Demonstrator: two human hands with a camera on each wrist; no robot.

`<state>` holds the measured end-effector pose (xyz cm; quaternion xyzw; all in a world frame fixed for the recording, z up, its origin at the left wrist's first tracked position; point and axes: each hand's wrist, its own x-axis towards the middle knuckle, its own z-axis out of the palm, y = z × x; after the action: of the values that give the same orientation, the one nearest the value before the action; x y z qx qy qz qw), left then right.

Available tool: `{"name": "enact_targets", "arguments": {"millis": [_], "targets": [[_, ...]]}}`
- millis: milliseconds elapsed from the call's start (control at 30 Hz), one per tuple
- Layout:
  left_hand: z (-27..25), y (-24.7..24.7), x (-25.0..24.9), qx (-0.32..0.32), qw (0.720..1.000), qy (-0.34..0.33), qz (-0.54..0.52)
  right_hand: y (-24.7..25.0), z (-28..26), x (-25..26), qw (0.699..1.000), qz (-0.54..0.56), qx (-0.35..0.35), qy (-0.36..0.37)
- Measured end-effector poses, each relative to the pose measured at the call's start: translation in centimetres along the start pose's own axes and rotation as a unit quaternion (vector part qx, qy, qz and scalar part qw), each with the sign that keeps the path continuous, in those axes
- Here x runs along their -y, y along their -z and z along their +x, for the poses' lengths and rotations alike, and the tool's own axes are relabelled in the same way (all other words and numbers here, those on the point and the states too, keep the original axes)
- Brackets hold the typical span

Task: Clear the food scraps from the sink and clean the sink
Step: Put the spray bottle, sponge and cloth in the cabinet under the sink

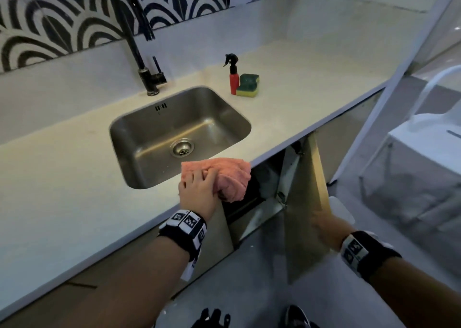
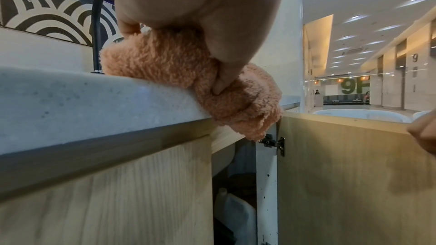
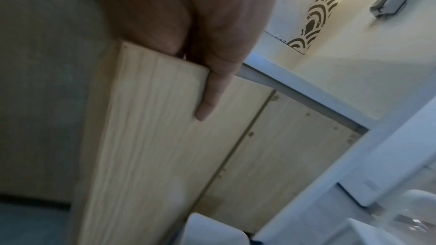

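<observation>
Sink (image 1: 139, 138): steel basin set in the pale counter (image 1: 62, 190), and I see it right ahead of me; the drain (image 1: 182, 148) sits near the middle of the floor. I can make out only a few tiny specks on the basin floor near the front wall, too small to tell what they are.

Left hand (image 1: 197, 190): I have it at the counter's front edge, just in front of the sink's near right corner, fingers and thumb curled tight round the pink cloth (image 1: 232, 178). In the left wrist view the thumb presses into the fluffy bundle.

Pink cloth: bunched up, resting on the counter lip and drooping over the edge above the open cupboard.

Right hand (image 3: 202, 47): low and to the right, gripping the top corner of the cupboard door (image 3: 151, 137). I see the thumb lying flat along the door's outer face; the other fingers are hidden behind the panel.

Cupboard door: swung outward below the counter, its hinge (image 2: 273, 142) showing in the left wrist view. Inside it is dark, with a white jug (image 2: 233, 210) low down.

Tap (image 1: 139, 51): black, tall, standing behind the sink's back left corner.

Spray bottle (image 1: 233, 76): red with a black trigger top, upright on the counter beyond the sink's back right corner.

Sponge (image 1: 248, 84): green over yellow, touching the bottle's right side.

Wall: black and white arch pattern behind the tap.
</observation>
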<state>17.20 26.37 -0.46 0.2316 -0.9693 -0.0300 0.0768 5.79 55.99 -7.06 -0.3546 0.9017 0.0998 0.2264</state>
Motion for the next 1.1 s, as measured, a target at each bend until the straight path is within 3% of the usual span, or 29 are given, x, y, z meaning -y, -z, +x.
{"name": "enact_targets", "arguments": {"millis": [167,300,467,600,767,933,1100], "targets": [[0.8,0.0,-0.4,-0.006,1.000,-0.003,-0.018,-2.1,-1.5,-4.3,0.998,0.064,0.014,-0.022],[2.3,-0.1,-0.8,0.026,1.000,-0.004,-0.009,-2.5,-1.4,-7.0,0.999,0.025,0.018,-0.040],[3.7,0.1,-1.9,0.077,0.997,0.005,-0.002,-1.2,-1.3,-7.7,0.986,-0.061,0.018,-0.152],[4.6,0.2,-2.4,0.104,0.995,0.004,0.000,0.2,-0.1,-6.6,0.977,-0.017,0.000,-0.214],[5.4,0.3,-1.8,0.130,0.991,-0.008,0.002,2.5,4.8,-0.3,0.995,0.071,-0.036,-0.061],[4.9,0.8,-1.5,0.120,0.993,-0.007,-0.005,5.4,8.7,7.9,0.965,0.235,-0.086,0.082],[4.0,1.5,-0.4,0.128,0.992,0.020,-0.010,7.3,12.0,13.7,0.962,0.212,-0.073,0.158]]}}
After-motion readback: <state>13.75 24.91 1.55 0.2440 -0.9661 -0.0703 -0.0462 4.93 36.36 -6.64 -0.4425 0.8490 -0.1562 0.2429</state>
